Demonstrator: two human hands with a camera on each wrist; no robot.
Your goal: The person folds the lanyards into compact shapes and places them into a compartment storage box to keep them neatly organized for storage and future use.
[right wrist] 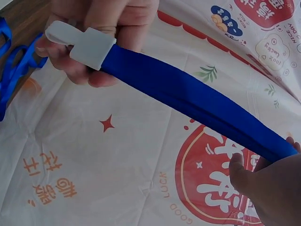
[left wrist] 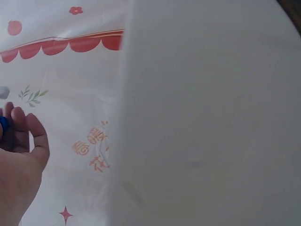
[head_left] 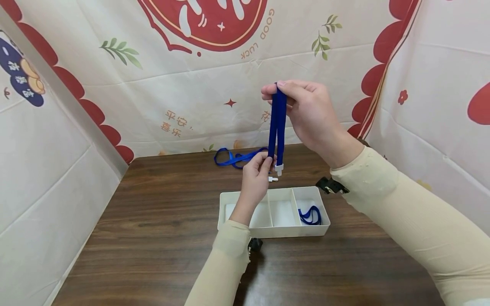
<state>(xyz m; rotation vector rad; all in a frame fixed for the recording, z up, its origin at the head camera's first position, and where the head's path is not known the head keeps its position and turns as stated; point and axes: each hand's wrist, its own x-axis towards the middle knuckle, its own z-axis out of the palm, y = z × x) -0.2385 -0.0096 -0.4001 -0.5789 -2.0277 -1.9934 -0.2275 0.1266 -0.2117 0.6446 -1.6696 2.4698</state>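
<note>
A blue lanyard (head_left: 280, 123) hangs folded double in the air over the back of the table. My right hand (head_left: 310, 110) pinches its top fold between thumb and fingers. Lower down, my left hand (head_left: 255, 176) grips one strand close to the white plastic clip (head_left: 279, 169). The right wrist view shows the strap (right wrist: 188, 94) stretched between both hands, with the white clip (right wrist: 93, 48) in front of the left fingers (right wrist: 134, 19). In the left wrist view only part of a hand (left wrist: 23, 165) shows at the left edge, with a bit of blue strap in it.
A white tray (head_left: 275, 232) with three compartments stands below my hands. Its right compartment holds a coiled blue lanyard (head_left: 311, 216). Behind the tray another blue lanyard (head_left: 233, 160) lies loose on the wooden table (head_left: 164, 212). Printed cloth (head_left: 214, 89) hangs around the table.
</note>
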